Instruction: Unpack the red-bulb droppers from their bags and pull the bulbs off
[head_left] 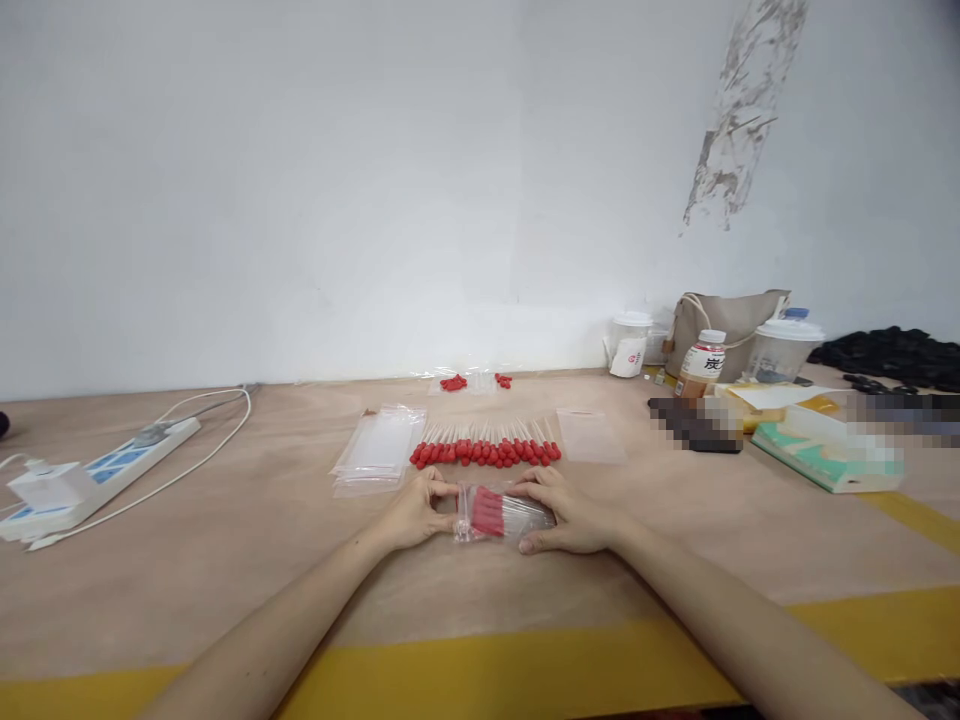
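In front of me a small clear plastic bag point(489, 512) lies on its side, with several red-tipped white sticks inside. The red tips point left. My left hand point(417, 514) has the bag's left end between thumb and fingers. At the other end my right hand point(574, 514) is closed around the bag, its thumb along the near side. Just beyond it, a row of red-tipped sticks point(486, 452) lies with the tips toward me. Flat clear bags point(381, 445) are stacked to the row's left, and another flat clear bag point(591, 437) lies to its right.
Small red pieces point(454, 383) lie on clear plastic by the wall. A power strip point(112, 475) with a white cable is at the left. To the right stand a white-lidded cup point(630, 345), a drink bottle point(701, 365), a cloth bag point(739, 325) and a green-and-white box point(825, 450).
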